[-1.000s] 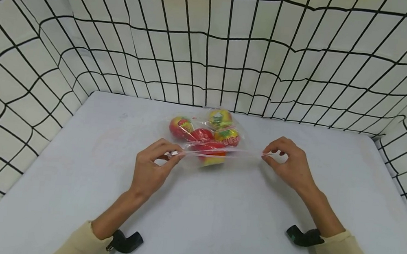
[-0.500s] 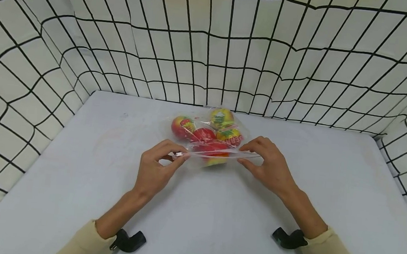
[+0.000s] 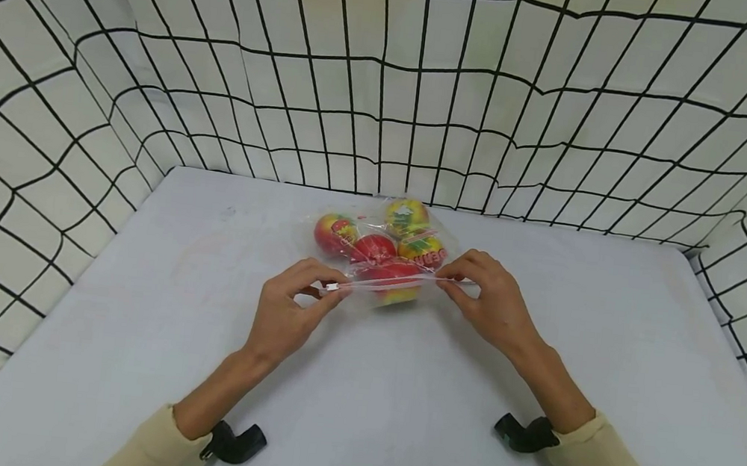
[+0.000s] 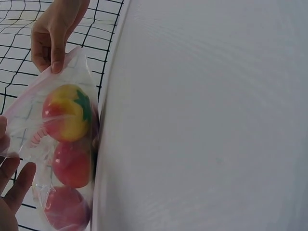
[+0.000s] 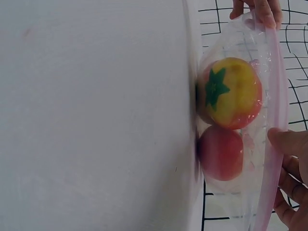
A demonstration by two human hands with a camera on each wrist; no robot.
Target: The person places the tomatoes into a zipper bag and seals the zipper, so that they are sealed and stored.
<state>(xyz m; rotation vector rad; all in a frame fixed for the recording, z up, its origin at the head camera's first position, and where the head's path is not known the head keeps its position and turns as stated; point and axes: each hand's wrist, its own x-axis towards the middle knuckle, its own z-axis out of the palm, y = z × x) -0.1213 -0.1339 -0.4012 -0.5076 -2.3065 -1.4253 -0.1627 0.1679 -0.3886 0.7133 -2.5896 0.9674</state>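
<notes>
A clear zip bag (image 3: 375,286) lies on the table with several toy tomatoes (image 3: 375,249) inside, red and yellow, some with green leaf marks. My left hand (image 3: 288,311) pinches the left end of its zip strip, beside a small white slider (image 3: 331,286). Thumb and fingers of my right hand (image 3: 493,304) pinch the strip right of the tomatoes, and a short end of it sticks out beyond them. In the right wrist view the pinkish strip (image 5: 278,101) runs between both hands, raised off the table. The left wrist view shows three tomatoes (image 4: 72,163) through the plastic.
The white table (image 3: 370,413) spreads around the bag. Black netting (image 3: 414,121) over pale walls encloses the back and both sides. Each wrist carries a black camera mount (image 3: 235,443) near a beige sleeve (image 3: 153,444).
My right hand has moved left along the strip from its right end, then its thumb and fingers have come together on it. My left hand keeps its pinch, shifted slightly right.
</notes>
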